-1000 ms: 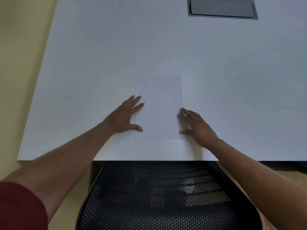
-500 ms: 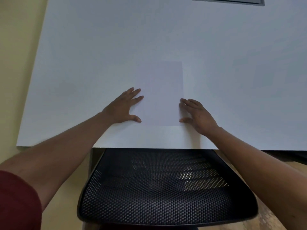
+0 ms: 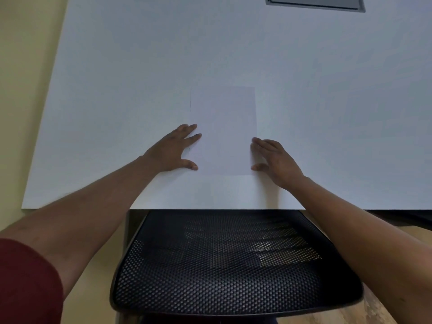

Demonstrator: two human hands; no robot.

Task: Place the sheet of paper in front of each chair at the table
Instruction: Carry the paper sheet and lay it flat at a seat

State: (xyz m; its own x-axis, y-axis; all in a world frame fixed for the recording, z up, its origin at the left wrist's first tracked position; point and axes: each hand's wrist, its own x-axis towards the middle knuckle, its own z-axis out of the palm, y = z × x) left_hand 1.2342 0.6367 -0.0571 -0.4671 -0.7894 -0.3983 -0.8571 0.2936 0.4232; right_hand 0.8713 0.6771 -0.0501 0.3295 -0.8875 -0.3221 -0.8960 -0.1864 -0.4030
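Note:
A white sheet of paper (image 3: 223,130) lies flat on the white table (image 3: 140,78), a little in from the near edge, straight ahead of a black mesh chair (image 3: 233,265). My left hand (image 3: 174,149) rests flat at the sheet's left edge, fingers spread, fingertips and thumb touching the paper. My right hand (image 3: 272,160) lies at the sheet's right edge, fingers apart, touching that edge. Neither hand grips the sheet.
A grey recessed panel (image 3: 315,2) sits in the tabletop at the far right. The table's left edge (image 3: 44,118) borders a pale yellow floor or wall. Wood flooring shows at the lower right, beside the chair.
Both hands stay at the sheet's sides. The view has tilted, so the paper and table sit higher in the frame and more of the chair shows.

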